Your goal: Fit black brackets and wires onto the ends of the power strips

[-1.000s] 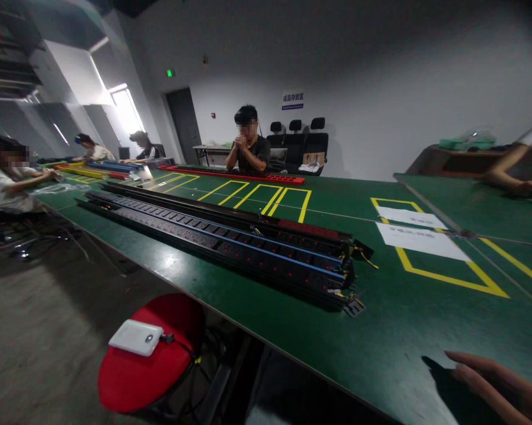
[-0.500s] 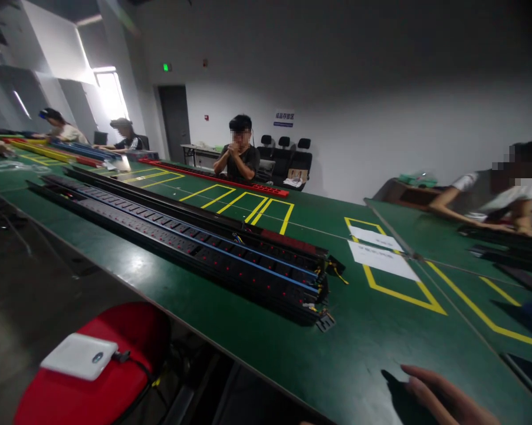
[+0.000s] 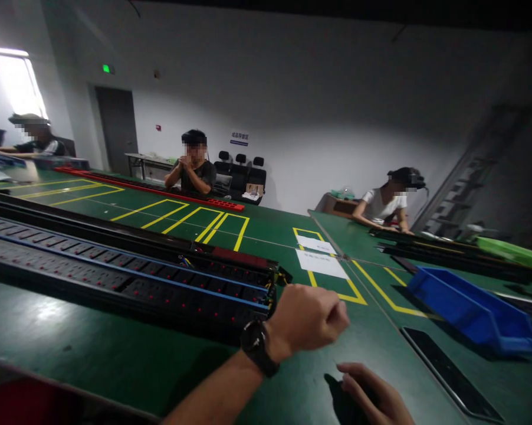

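My left hand (image 3: 308, 319), with a black watch on the wrist, hovers over the green table (image 3: 115, 348) with its fingers curled into a loose fist. Nothing shows in it. It sits just right of the near end of the stacked black power strips (image 3: 160, 283), which have blue stripes, red lights and loose wires at that end. My right hand (image 3: 372, 395) rests on the table at the bottom edge, fingers stretched out toward the left, holding nothing.
A blue bin (image 3: 469, 313) and a flat black strip (image 3: 447, 372) lie to the right. White papers (image 3: 321, 262) sit in a yellow-marked box. A long red strip (image 3: 160, 192) lies far back. Three other people sit at the tables.
The view has swung right, bringing the blue bin into sight. My left arm has risen into view with its fist by the strips' end. My right hand stays on the table.
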Demonstrator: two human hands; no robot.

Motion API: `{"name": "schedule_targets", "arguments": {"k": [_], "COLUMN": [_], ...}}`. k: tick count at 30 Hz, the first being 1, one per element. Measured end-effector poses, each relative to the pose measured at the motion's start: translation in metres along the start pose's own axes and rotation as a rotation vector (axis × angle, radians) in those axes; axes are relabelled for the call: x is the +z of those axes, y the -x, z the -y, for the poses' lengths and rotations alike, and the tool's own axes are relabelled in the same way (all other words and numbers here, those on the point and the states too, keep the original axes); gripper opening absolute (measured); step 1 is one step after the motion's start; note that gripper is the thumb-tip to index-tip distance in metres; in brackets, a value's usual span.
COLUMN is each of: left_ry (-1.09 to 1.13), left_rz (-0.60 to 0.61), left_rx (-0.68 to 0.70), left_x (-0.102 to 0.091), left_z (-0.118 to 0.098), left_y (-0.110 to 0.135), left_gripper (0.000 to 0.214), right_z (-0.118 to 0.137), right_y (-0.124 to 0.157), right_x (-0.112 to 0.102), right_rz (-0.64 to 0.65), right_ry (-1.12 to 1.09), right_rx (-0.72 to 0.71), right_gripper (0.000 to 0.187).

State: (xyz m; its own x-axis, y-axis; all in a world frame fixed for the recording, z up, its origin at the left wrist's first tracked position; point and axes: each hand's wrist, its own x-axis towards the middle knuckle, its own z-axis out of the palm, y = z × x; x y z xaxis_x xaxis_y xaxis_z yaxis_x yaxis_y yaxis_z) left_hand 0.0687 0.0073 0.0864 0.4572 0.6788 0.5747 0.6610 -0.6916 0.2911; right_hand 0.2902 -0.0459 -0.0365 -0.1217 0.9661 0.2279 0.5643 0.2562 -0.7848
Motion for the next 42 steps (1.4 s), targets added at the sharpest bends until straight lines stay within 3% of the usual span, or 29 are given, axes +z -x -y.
{"name": "schedule_targets", "arguments": {"k": [3,6,10,14,17,24,31,37,42], "left_ry": [-0.124,-0.207,-0.220,-0.225,-0.225,-0.267,-0.336,-0.344,-0.342], "left_rz": [0.129,0.234,0.311,0.320,0.344,0.324,0.350,0.364,0.359], "left_rx": [-0.167,-0.323,-0.341,-0.301,-0.296,-0.322,-0.268,-0.280,-0.267], "left_x": [-0.001,0.001,0.006,0.011,0.011,0.005,0.011,0.012,0.012], "left_z": [0.038,0.069,0.090,0.093,0.093,0.096,0.094,0.096,0.097], "left_y": [-0.001,0.013,0.025,0.028,0.031,0.034,0.035,0.035,0.034], "left_gripper": [0.037,0.042,0.044,0.044,0.041,0.042,0.041,0.042,0.042], "right_z": [-0.007,0.002,0.037,0.063,0.056,0.029,0.036,0.031,0.029], "right_y": [-0.004,-0.009,-0.038,-0.081,-0.105,-0.103,-0.107,-0.114,-0.116], "right_x": [0.002,0.009,0.021,0.036,0.053,0.081,0.065,0.053,0.051], "right_rz": [0.006,0.036,0.151,0.301,0.376,0.353,0.378,0.545,0.554], "right_ry": [0.005,0.015,0.046,0.062,0.013,-0.171,-0.224,-0.304,-0.359], "right_rx": [0.035,0.001,-0.128,-0.277,-0.361,-0.336,-0.358,-0.288,-0.258], "right_gripper": [0.047,0.045,0.031,0.024,0.027,0.034,0.013,0.033,0.040]}}
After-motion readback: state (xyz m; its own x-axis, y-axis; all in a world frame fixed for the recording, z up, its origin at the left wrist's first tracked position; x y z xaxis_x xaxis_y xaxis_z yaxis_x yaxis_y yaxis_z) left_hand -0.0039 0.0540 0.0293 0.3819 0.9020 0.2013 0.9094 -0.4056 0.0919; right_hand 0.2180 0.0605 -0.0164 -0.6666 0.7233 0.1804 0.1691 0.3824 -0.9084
